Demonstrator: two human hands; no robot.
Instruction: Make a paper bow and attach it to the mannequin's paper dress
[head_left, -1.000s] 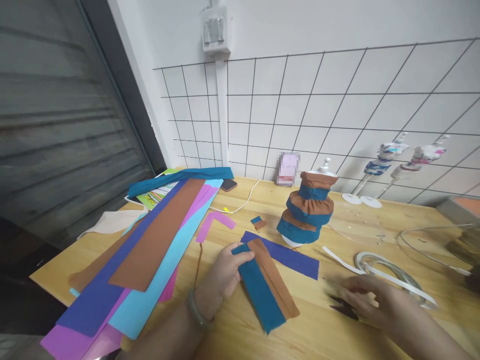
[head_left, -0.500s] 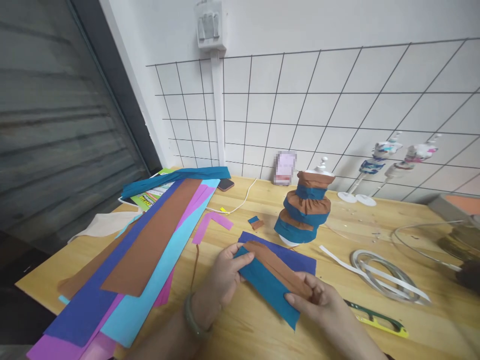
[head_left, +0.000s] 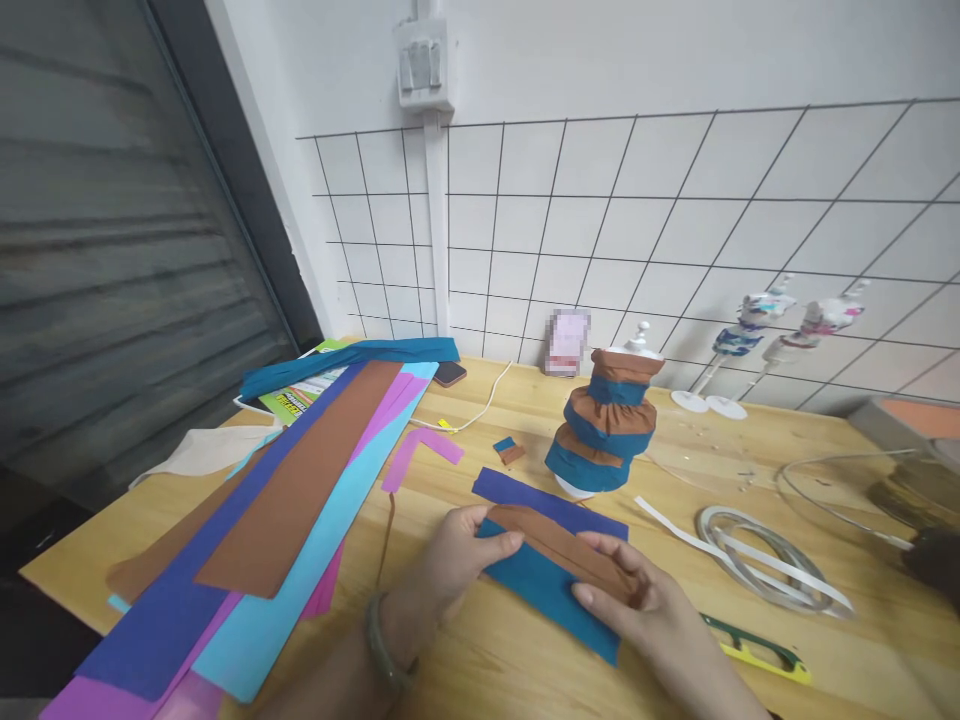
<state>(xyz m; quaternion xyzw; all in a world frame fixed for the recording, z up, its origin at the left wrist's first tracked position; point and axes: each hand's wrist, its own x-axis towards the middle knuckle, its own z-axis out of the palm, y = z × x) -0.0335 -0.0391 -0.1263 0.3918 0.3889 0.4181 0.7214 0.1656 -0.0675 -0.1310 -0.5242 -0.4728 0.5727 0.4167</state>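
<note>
Between my two hands is a crepe paper strip (head_left: 550, 590), brown along its upper part and teal below. My left hand (head_left: 457, 560) pinches its left end, thumb on top. Toward the other end, my right hand (head_left: 637, 595) grips the strip with thumb on the teal part and fingers at the brown edge. A dark blue strip (head_left: 551, 503) lies flat on the table just behind it. Beyond stands a small dress form (head_left: 606, 425) wrapped in gathered brown and teal bands, with a white knob on top.
Long colored paper strips (head_left: 300, 480) lie layered at left, near a phone (head_left: 450, 374). Small scraps (head_left: 510, 452) and a bent pink strip (head_left: 420, 447) sit mid-table. At right are a coil of white tape (head_left: 757, 560), a green-yellow cutter-like tool (head_left: 757, 650) and two small mannequins (head_left: 739, 340).
The strip has shifted slightly down and right with my hands. My right fingers now rest further along its brown upper edge. The camera view has tilted slightly upward.
</note>
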